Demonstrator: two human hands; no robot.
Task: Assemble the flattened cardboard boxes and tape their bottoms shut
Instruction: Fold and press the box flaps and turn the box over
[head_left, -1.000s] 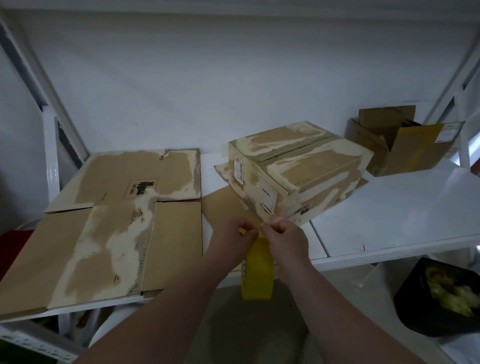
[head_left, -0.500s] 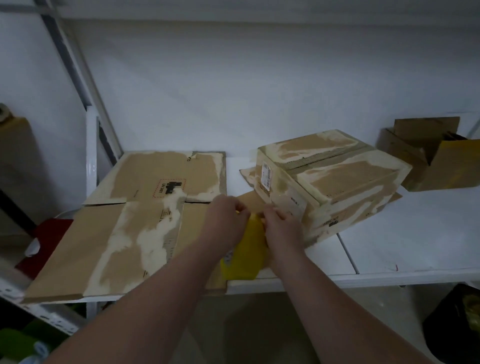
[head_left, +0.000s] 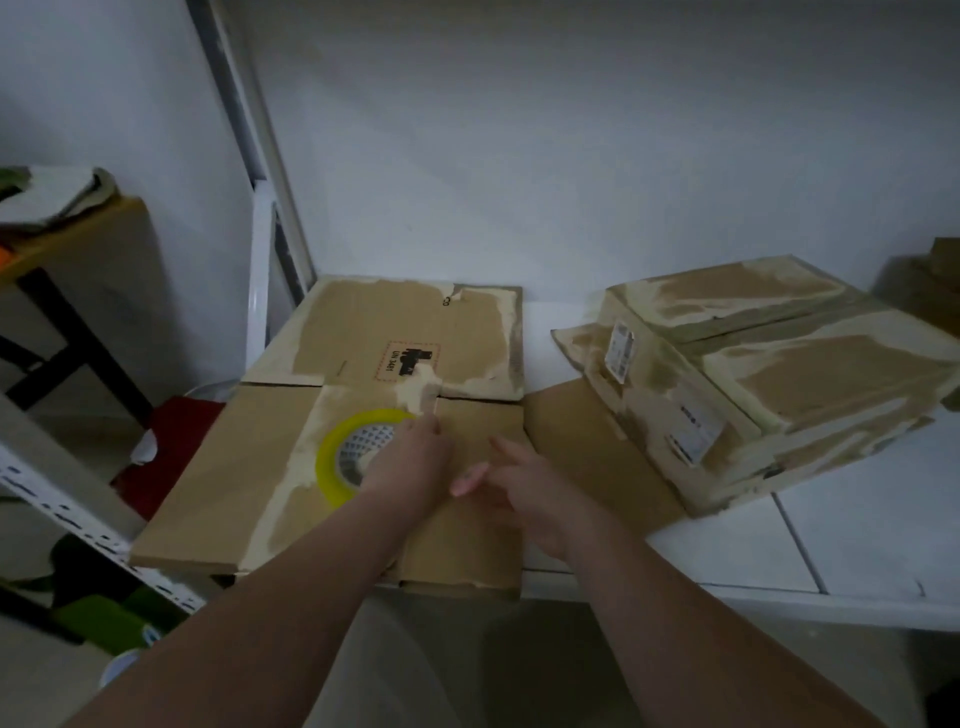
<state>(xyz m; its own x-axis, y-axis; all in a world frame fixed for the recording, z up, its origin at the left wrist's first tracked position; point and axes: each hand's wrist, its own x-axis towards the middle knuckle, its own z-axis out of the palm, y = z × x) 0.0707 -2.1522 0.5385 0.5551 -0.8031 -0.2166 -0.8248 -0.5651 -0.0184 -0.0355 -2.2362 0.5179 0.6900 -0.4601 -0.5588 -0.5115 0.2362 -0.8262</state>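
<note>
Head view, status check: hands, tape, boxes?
Left hand on tape roll, grip unclear; right hand open, empty. Roll lies on flat box, not yet assembled. Assembled box sits right, clear of both hands.

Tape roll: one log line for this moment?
tape roll: on flattened box | left hand: touching it | right hand: open, empty

Plain white wall (head_left: 571, 130), dim flat light, white panelled shelf top (head_left: 872, 545), white metal racking upright (head_left: 261, 270) at left, perforated rail (head_left: 62, 512) lower left, dark-legged side table (head_left: 78, 244) beyond, possibly red cloth (head_left: 171, 441) below, grey floor (head_left: 467, 670).
</note>
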